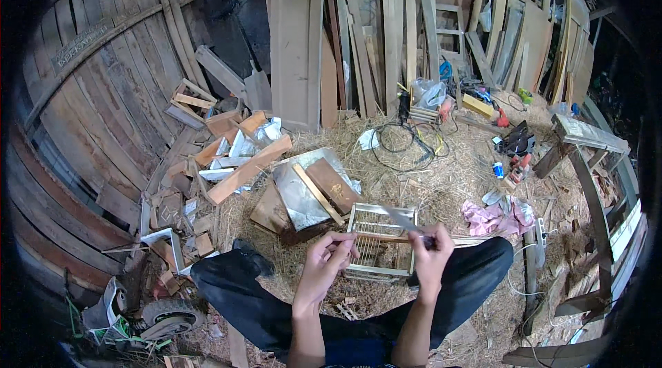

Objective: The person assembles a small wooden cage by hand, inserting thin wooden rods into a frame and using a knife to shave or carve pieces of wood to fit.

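Observation:
My right hand (429, 249) is closed on a knife, its pale blade (398, 217) angled up and to the left. My left hand (334, 254) has its fingertips pinched on a thin brown wooden strip (386, 237), which runs across toward my right hand and appears to continue as pale slivers to the right. Beneath the strip, between my bent legs, lies a small wooden frame with thin parallel bars (376, 270). Just beyond, to the left, are stacked boards and a grey panel (293, 192).
Offcuts (252, 161) pile at the left beside a wheel (169, 316). Tall planks (296, 44) lean at the back. Cables (396, 161), a blue can (498, 170) and tools lie ahead on straw-covered ground. Pink cloth (496, 220) and a wooden trestle (589, 135) are at the right.

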Tool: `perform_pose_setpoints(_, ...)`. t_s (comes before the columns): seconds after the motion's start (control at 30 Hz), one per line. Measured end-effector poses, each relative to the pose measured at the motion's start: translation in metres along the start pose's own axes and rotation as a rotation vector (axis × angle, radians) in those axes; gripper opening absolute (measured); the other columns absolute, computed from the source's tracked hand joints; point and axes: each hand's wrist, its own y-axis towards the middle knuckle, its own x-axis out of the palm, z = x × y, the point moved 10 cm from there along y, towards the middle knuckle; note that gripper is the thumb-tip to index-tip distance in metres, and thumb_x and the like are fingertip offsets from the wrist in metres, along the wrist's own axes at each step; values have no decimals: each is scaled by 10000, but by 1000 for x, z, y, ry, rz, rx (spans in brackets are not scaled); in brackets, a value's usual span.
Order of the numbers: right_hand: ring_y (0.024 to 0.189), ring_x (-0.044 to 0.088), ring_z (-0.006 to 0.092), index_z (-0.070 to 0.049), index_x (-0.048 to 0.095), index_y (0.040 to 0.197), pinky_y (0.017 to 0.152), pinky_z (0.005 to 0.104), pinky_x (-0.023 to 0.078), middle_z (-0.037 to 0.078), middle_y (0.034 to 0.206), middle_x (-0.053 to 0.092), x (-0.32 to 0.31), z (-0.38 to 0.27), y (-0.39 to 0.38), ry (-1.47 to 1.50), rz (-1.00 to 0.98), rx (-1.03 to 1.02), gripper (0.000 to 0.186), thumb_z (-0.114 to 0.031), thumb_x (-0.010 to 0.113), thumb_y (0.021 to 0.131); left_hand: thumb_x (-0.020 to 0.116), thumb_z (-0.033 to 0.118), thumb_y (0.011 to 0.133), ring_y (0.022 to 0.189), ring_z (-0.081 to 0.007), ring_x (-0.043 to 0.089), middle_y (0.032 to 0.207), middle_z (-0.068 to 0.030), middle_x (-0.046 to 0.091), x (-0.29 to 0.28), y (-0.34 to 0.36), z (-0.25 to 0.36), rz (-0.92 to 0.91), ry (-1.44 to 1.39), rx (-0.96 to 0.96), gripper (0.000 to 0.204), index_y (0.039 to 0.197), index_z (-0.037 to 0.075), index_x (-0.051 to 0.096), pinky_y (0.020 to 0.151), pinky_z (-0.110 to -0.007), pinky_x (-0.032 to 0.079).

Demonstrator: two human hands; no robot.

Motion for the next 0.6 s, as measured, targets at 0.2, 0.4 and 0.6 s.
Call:
perform_pose_setpoints(0.2, 562, 606, 178, -13, 669, 768, 537, 307, 463, 88, 650, 634, 55, -42, -14, -35, -261, -132, 378, -289, 915, 688, 614, 73, 969, 677, -33, 473, 870, -20, 646, 0, -4, -10, 140, 16, -8, 178, 1129, 5, 653, 613, -204, 387)
perform_pose_setpoints(0.4, 615, 652, 237, -39, 687, 765, 577, 341, 490, 89, 695, 673, 70, -52, -17, -85, -316, -269, 408, -356, 919, 655, 612, 10, 917, 835, -94, 588, 969, -33, 670, -7, -6, -9, 170, 75, 58, 240, 1152, 11, 659, 755, -263, 469)
perform_pose_setpoints(0.6, 633, 634, 195, -3, 670, 752, 576, 306, 468, 78, 685, 652, 64, -56, -17, -76, -301, -295, 415, -288, 942, 621, 619, 4, 915, 979, -129, 611, 1054, -50, 680, -10, -5, -17, 106, 128, 56, 238, 1149, -4, 660, 887, -309, 479)
